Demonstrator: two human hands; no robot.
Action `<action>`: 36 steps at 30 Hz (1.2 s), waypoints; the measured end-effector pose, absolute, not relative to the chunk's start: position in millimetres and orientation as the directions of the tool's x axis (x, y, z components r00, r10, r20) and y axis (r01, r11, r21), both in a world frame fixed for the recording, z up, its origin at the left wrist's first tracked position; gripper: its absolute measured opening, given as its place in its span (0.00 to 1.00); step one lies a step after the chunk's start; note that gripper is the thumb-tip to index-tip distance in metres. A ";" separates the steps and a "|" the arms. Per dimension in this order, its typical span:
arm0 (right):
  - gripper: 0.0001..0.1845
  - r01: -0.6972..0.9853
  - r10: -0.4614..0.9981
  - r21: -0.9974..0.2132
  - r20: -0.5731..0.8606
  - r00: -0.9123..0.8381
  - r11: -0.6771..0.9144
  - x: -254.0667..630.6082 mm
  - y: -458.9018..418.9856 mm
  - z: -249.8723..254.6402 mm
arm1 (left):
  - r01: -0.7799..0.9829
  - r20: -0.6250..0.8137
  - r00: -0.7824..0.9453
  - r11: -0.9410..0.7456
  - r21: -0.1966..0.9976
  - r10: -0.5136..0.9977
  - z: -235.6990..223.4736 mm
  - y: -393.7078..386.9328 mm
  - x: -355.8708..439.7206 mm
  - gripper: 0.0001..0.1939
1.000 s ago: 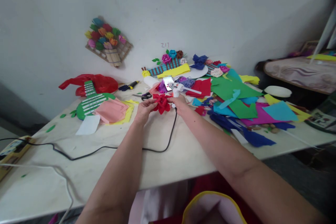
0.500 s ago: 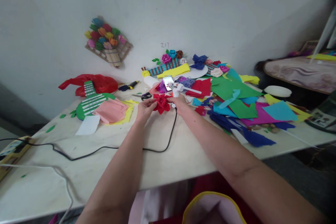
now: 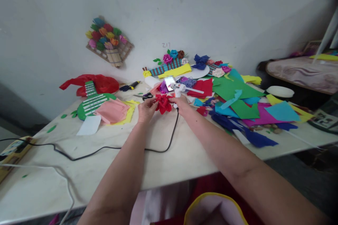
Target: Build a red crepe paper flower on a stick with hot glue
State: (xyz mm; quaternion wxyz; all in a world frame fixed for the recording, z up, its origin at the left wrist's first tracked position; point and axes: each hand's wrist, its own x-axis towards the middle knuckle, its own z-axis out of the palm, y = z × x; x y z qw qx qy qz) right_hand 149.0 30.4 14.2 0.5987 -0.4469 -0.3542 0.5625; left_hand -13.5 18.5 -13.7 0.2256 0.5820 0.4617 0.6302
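Observation:
Between my two hands is a red paper flower (image 3: 164,104) with pointed petals. My left hand (image 3: 146,110) is closed, thumb and fingertips pinching the flower's left petals. My right hand (image 3: 182,104) is wrapped round the handle of a white glue gun (image 3: 178,92), and its fingertips touch the flower's right edge. A pale glue stick juts out to the right from the back of the gun. From the bottom of the handle a black cord (image 3: 173,132) runs down and away to the left. Part of the handle is hidden by my fingers.
Scissors (image 3: 146,96) lie just beyond my left hand, and a blurred phone (image 3: 169,83) is behind the flower. Coloured sheets (image 3: 237,91) pile up at the right. A green guitar-shaped piece (image 3: 95,102) and peach sheets (image 3: 112,110) lie left. A white cable (image 3: 64,179) crosses the front left.
The red flower is turned slightly between my fingers, its petals sitting a little differently. Both hands keep nearly the same place and grip.

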 end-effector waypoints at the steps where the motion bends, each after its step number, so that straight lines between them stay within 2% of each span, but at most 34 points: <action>1: 0.16 -0.357 0.989 -0.933 -0.084 0.120 -0.036 149.1 29.4 15.3 | 0.293 0.548 -0.222 -0.481 0.827 0.807 -13.4 18.3 -14.1 0.14; 8: 0.15 -0.392 0.988 -0.919 -0.100 0.115 -0.048 148.8 28.5 16.8 | 0.585 0.732 -0.160 -0.533 0.611 0.663 -10.2 15.5 -15.8 0.07; 13: 0.15 -0.408 0.989 -0.912 -0.090 0.115 -0.036 148.5 29.3 15.8 | 0.620 0.801 -0.090 -0.597 0.510 0.591 -10.1 14.5 -15.3 0.08; 19: 0.15 -0.413 0.990 -0.910 -0.095 0.107 -0.043 149.1 28.8 15.8 | 0.606 0.781 -0.079 -0.593 0.531 0.619 -9.8 11.4 -15.2 0.09; 27: 0.15 -0.374 0.991 -0.927 -0.084 0.103 -0.039 149.4 30.5 13.8 | 0.589 0.728 -0.144 -0.533 0.607 0.670 -3.8 6.9 -11.6 0.05; 36: 0.16 -0.380 0.994 -0.925 -0.064 0.086 -0.027 150.0 33.7 9.3 | 0.549 0.765 -0.102 -0.605 0.577 0.636 -2.3 0.7 -8.7 0.05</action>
